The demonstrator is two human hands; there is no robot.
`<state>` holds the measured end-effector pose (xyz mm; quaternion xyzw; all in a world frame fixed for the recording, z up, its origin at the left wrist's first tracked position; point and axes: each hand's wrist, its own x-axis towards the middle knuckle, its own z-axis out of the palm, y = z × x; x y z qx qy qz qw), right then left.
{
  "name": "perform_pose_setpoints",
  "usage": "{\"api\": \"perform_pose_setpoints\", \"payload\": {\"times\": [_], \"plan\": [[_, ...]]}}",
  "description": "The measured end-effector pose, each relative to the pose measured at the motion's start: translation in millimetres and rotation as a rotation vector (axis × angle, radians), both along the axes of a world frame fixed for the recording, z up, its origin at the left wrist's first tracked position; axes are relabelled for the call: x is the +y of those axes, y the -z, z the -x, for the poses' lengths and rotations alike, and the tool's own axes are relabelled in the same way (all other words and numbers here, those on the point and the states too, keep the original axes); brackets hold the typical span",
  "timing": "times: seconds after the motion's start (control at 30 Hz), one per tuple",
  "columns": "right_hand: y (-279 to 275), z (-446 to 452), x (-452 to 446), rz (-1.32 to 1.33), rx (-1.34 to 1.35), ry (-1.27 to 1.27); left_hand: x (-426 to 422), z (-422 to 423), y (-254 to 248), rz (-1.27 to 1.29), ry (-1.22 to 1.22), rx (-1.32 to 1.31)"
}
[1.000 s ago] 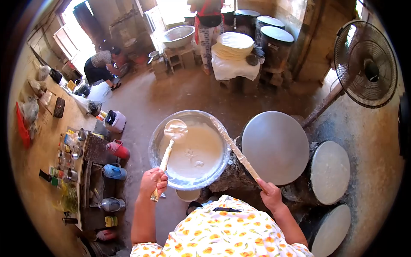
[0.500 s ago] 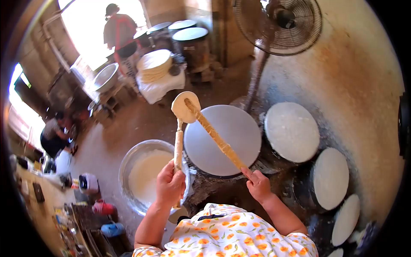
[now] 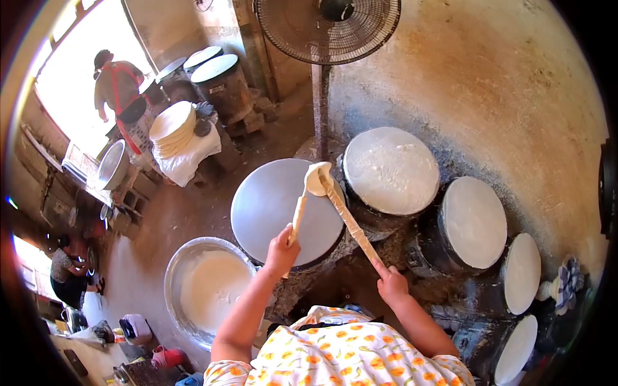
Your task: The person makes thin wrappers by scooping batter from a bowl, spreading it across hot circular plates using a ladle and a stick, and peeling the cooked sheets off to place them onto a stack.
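Observation:
My left hand (image 3: 283,252) is closed round the handle of a ladle (image 3: 315,181), whose pale round head is coated in batter. In my right hand (image 3: 391,284) is a long flat wooden stick (image 3: 353,225), its far end against the ladle's head. Both tools meet above the right part of a round, smooth grey griddle (image 3: 267,209). Left of the griddle, below my left hand, stands a metal basin (image 3: 172,270) of white batter (image 3: 209,296).
White-topped round griddles (image 3: 391,170) curve along the wall at the right, several in a row. A pole fan (image 3: 328,26) stands behind. Stacked pale flat rounds (image 3: 172,132) rest on a cloth-covered stand. One person (image 3: 121,90) stands by the window; another (image 3: 67,273) is low at far left.
The view has turned right. Both hands have carried the ladle and stick from beside the basin and griddle's left edge to the griddle's right part. The ladle's head has tilted.

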<state>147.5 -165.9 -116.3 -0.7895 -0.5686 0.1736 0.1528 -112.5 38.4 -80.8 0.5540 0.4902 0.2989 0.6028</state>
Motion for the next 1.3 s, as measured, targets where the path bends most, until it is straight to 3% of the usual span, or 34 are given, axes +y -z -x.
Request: {"api": "perform_pose_setpoints", "payload": {"times": [0.07,0.1,0.27,0.4,0.53,0.6,0.63,0.7,0.73,0.8,0.83,1.0,1.1,1.23,1.3], "plan": [[-5.9,8.6,-1.2,0.075,-0.012,0.035,18.2,16.2,18.3,-0.813,0.136,0.626],[-10.1,12.6,-0.8,0.042,0.007,0.046,22.5,19.1,-4.8,-0.733,0.238,0.853],[-8.1,17.3,-5.8,-0.14,0.187,0.098,44.5,39.1,-73.0,-0.821,0.36,1.196],[-1.8,26.5,-13.9,-0.243,0.24,0.09,56.6,62.6,-110.7,-1.076,0.249,1.235],[7.8,35.5,-18.7,-0.284,0.248,0.105,49.0,65.3,-150.1,-0.981,0.037,0.962],[9.4,40.1,-19.1,-0.281,0.259,0.12,50.3,70.3,-144.2,-1.101,-0.085,0.656],[13.4,41.3,-18.6,-0.299,0.277,0.119,48.0,70.4,-142.2,-1.097,-0.088,0.654],[16.0,44.3,-12.5,-0.314,0.292,0.115,39.2,68.3,-138.7,-0.721,-0.17,0.144],[16.4,43.9,-4.8,-0.334,0.292,0.108,37.3,69.6,-138.1,-0.718,-0.174,0.142],[13.2,44.1,16.6,-0.352,0.29,0.099,33.9,75.2,-136.1,-0.311,-0.149,-0.302],[10.2,43.9,32.0,-0.301,0.311,0.089,32.1,79.7,-127.1,-0.233,-0.162,-0.373],[-9.3,64.0,122.6,-0.154,0.366,0.042,17.9,95.1,-92.8,-0.028,-0.194,-0.358],[2.3,80.2,153.6,-0.315,0.4,-0.013,12.3,101.3,-75.6,0.023,-0.193,-0.357],[-12.5,88.5,127.0,-0.282,0.451,0.037,7.3,110.3,-63.5,0.108,-0.162,-0.346],[-9.4,81.7,95.3,-0.387,0.409,0.106,6.3,113.6,-63.1,0.132,-0.157,-0.339]]}}
